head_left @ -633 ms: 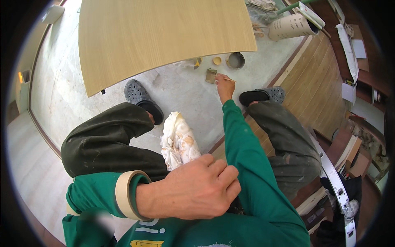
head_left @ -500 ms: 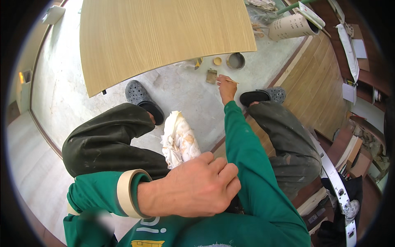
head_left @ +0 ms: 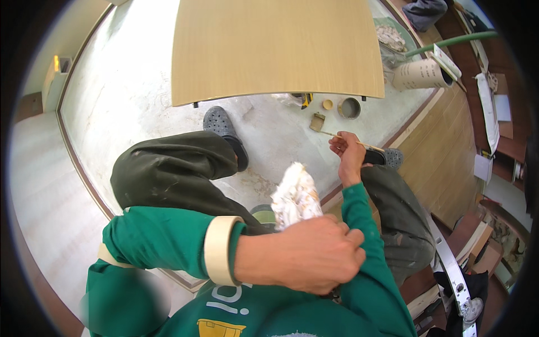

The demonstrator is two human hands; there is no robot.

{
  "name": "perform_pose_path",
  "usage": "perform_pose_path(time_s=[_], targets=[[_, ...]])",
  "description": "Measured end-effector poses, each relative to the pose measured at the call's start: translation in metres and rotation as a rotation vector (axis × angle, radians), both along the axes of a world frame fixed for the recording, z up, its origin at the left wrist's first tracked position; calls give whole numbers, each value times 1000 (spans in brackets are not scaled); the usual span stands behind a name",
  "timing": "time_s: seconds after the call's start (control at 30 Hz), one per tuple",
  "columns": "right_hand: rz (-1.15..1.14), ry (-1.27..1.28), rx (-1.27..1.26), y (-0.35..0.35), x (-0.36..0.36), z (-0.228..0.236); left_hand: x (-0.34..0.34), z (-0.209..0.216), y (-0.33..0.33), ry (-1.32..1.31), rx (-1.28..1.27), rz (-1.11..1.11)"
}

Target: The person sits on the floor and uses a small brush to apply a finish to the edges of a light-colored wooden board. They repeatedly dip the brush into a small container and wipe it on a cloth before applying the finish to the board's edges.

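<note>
Bare grey concrete floor point(head_left: 140, 101), dusty and blotched, runs under a crouching person in a green long-sleeved top and dark trousers, with a pale wooden board point(head_left: 275, 48) standing just ahead of the knees. Close to the camera, the left hand point(head_left: 306, 261) is closed in a fist around the lower end of a crumpled white rag stained with yellowish patches point(head_left: 296, 194), which sticks up out of the grip toward the floor between the legs. That rag looks soft, light and limp (it will fold rather than resist), so a bunched fistful at its base, as here, seems the sound hold. Farther out, the right hand point(head_left: 347, 151) is stretched forward above the floor, its fingers pinched narrowly on a thin pale wooden stick point(head_left: 351, 140) near the middle, the stick lying nearly level with both ends free. It is probably light and stiff but easy to snap or let twist, so a fingertip pinch suits it. Just beyond that hand, on the floor, sit a small flat tan block point(head_left: 318, 121), a little round yellow lid point(head_left: 327, 104) and a small open round tin point(head_left: 349, 108). A grey perforated clog point(head_left: 223, 128) rests flat near the board, and a roll of paper point(head_left: 421, 74) lies farther right.
</note>
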State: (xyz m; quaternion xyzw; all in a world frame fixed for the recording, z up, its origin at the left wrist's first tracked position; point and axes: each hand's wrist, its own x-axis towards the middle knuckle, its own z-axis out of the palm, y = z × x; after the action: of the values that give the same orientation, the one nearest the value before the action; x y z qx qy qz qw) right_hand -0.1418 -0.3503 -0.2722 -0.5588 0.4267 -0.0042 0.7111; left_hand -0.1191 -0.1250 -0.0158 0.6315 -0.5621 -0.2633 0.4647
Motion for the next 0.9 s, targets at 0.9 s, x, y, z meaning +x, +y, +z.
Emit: perform_pose_path(time_s=[0.9], targets=[[602,-714,-529,162,101,151,38,63,33,621,-192,-7]])
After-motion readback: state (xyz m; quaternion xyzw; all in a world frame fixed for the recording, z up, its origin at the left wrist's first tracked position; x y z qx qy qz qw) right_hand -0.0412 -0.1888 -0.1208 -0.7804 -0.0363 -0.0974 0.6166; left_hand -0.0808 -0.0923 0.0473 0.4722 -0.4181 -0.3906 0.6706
